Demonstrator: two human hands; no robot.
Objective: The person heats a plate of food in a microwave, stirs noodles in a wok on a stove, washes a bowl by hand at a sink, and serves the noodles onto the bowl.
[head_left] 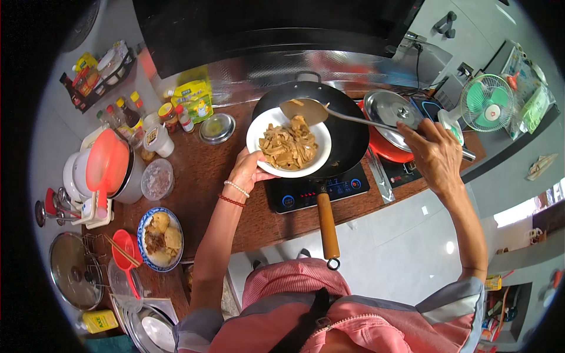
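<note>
My left hand (pixel 248 170) grips the near left rim of a white bowl (pixel 326 143) that holds sliced brown food (pixel 289 145). The bowl is held over the left part of a black wok (pixel 346 145) with a wooden handle (pixel 327 225). In my right hand (pixel 435 154) is the long metal handle of a spatula (pixel 303 112), whose blade reaches over the bowl's far rim, touching or just above the food. A few bits lie on the blade. The wok stands on a black induction cooktop (pixel 300 200) with lit displays.
Right of the wok stands a red pot (pixel 388 150) with a steel lid (pixel 393 110), then a green fan (pixel 487 102). At left are seasoning bottles (pixel 130 112), a plastic tub (pixel 158 178), a red colander (pixel 106 161) and a blue-rimmed food bowl (pixel 140 238).
</note>
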